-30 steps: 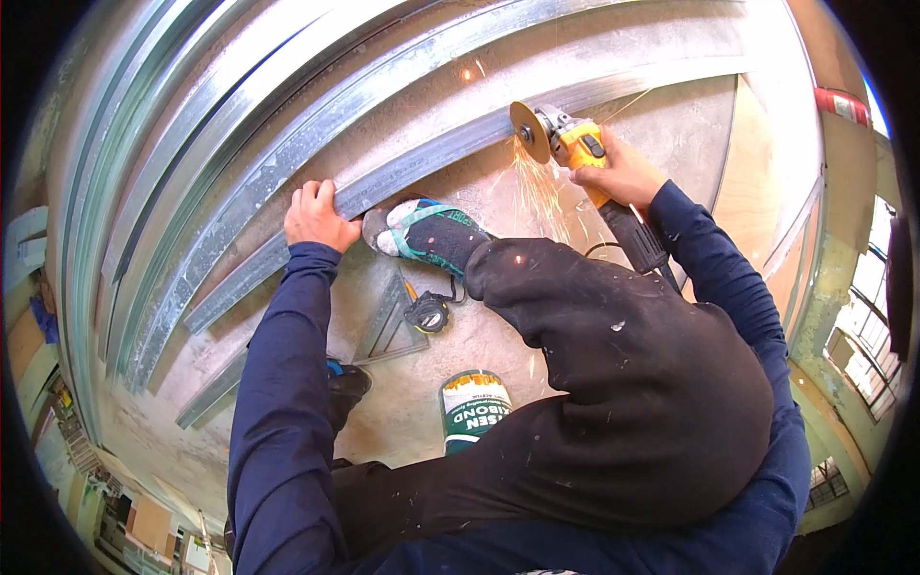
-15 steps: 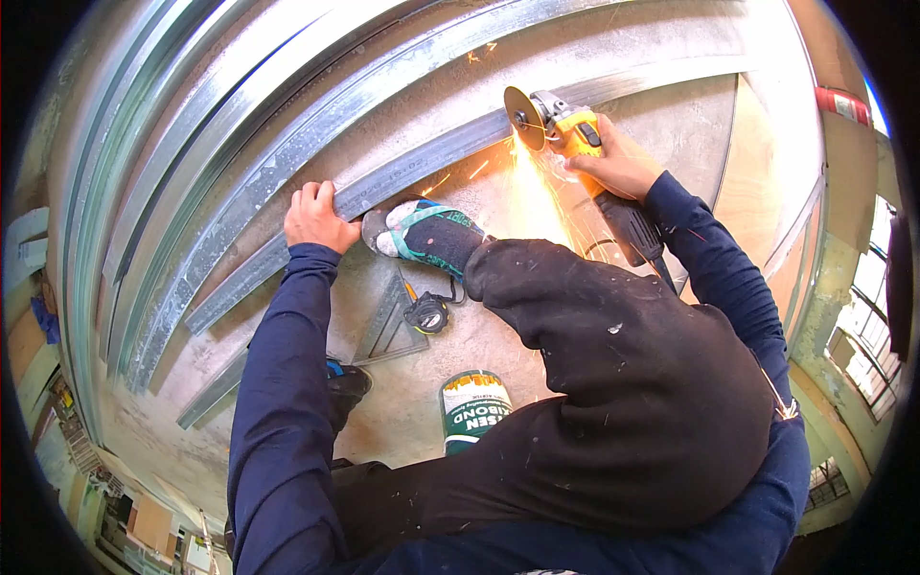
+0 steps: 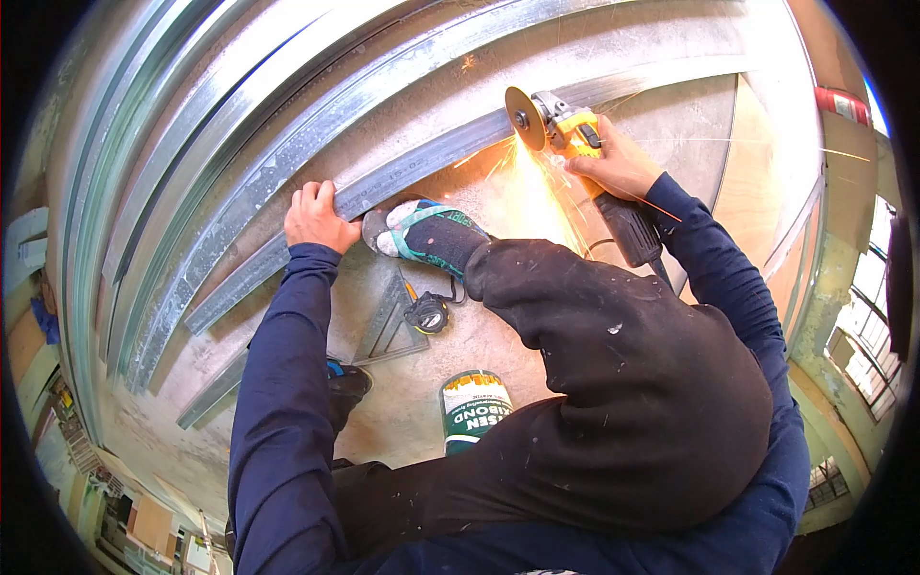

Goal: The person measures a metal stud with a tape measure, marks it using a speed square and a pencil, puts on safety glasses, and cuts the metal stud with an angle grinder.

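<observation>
My right hand (image 3: 618,165) is wrapped round a yellow and black angle grinder (image 3: 578,132). Its cutting disc (image 3: 523,117) meets a galvanized metal stud (image 3: 431,158), and bright sparks (image 3: 537,192) spray down toward my knee. My left hand (image 3: 321,218) grips the same stud farther left, its fingers curled over the top. Beside that hand, my sandalled foot (image 3: 422,230) rests against the stud's near side. The stud's face bears printed marks. The underside of the cut is hidden by glare.
On the floor near my foot lie a tape measure (image 3: 426,313), a pencil (image 3: 410,289) and a metal triangle square (image 3: 388,331). A green and white can (image 3: 476,410) stands by my leg. Several long metal studs (image 3: 240,182) lie beyond the work. The grinder's cord (image 3: 661,271) trails by my right forearm.
The spark spray has changed shape, with a few streaks now flying to the right past my right wrist. Both hands, the grinder and the stud stay in nearly the same place.
</observation>
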Tool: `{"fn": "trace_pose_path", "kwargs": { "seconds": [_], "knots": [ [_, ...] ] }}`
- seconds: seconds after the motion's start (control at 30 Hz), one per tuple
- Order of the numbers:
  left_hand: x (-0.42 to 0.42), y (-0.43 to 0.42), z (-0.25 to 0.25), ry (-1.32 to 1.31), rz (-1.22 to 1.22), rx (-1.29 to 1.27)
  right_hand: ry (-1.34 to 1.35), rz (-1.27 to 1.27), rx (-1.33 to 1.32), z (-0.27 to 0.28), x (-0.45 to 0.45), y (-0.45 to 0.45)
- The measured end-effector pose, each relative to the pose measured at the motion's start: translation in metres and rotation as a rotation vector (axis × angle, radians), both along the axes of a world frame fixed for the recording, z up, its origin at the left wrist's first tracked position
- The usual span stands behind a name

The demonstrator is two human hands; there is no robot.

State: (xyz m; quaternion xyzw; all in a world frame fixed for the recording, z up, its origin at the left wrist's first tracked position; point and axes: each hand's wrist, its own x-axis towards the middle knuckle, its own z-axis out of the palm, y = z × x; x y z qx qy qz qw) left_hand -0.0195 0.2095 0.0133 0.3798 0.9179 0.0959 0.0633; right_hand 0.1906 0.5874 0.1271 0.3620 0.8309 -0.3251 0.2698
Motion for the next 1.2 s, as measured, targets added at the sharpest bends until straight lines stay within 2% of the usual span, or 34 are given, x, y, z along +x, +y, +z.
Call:
{"fn": "trace_pose_path", "kwargs": {
  "seconds": [0.37,0.43,0.67,0.83,1.2],
  "knots": [
    [0.0,0.0,0.0,-0.005,-0.005,0.011,-0.098,-0.065,0.034,0.004,-0.003,-0.006],
    [0.0,0.0,0.0,-0.008,-0.003,0.01,-0.062,-0.015,-0.055,0.004,-0.003,0.0],
    [0.0,-0.001,-0.001,0.007,-0.001,-0.002,0.029,-0.006,0.015,-0.016,0.009,0.005],
    [0.001,0.001,0.002,-0.003,0.002,-0.007,0.006,-0.019,-0.025,0.003,-0.01,0.003],
    [0.001,0.001,0.002,-0.005,0.008,0.003,-0.017,-0.002,0.008,0.008,-0.009,-0.003]
  ]
}}
